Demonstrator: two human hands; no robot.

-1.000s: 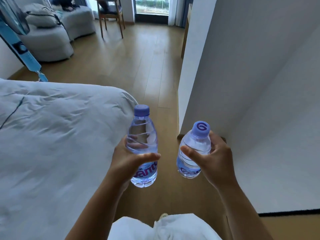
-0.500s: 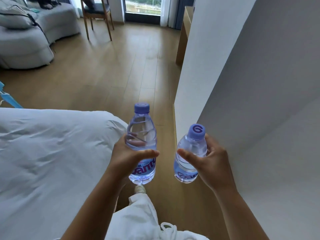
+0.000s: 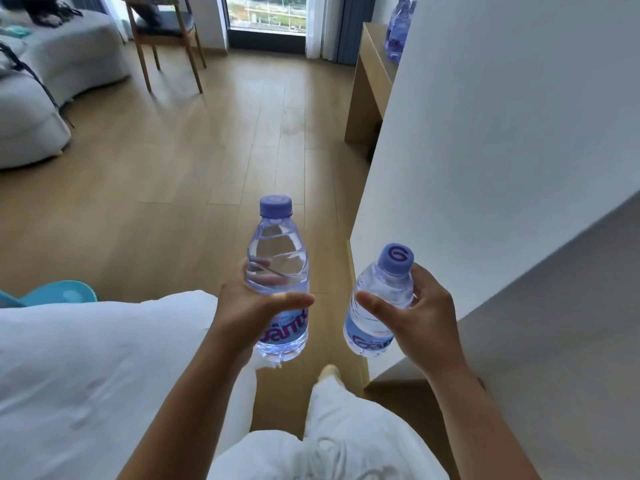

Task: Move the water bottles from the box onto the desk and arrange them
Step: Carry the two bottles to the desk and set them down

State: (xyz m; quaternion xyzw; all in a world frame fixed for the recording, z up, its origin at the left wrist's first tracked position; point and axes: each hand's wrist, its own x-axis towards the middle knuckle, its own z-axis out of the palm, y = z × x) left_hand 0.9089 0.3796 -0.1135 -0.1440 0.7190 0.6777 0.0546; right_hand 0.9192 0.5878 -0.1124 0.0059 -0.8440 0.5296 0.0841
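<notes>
Head view. My left hand (image 3: 249, 306) grips a water bottle (image 3: 277, 271) around its middle, fingers curled behind it and thumb across the front; the bottle is upright, purple cap (image 3: 276, 206) on top, label partly covered by my thumb. My right hand (image 3: 420, 318) grips a second water bottle (image 3: 375, 306), thumb in front, fingers wrapped round the far side; this one tilts with its cap (image 3: 395, 259) leaning toward me and to the right. The two bottles are near each other, not touching, both held in the air over the wooden floor (image 3: 207, 161).

A white wall corner (image 3: 485, 168) stands just right of my right hand. Beyond it, part of the desk (image 3: 372, 64) shows, with more bottles (image 3: 398, 32) standing on it, mostly hidden by the wall. White bedding (image 3: 86, 358) lies to my left. A chair (image 3: 162, 29) and grey sofa (image 3: 52, 74) sit far back.
</notes>
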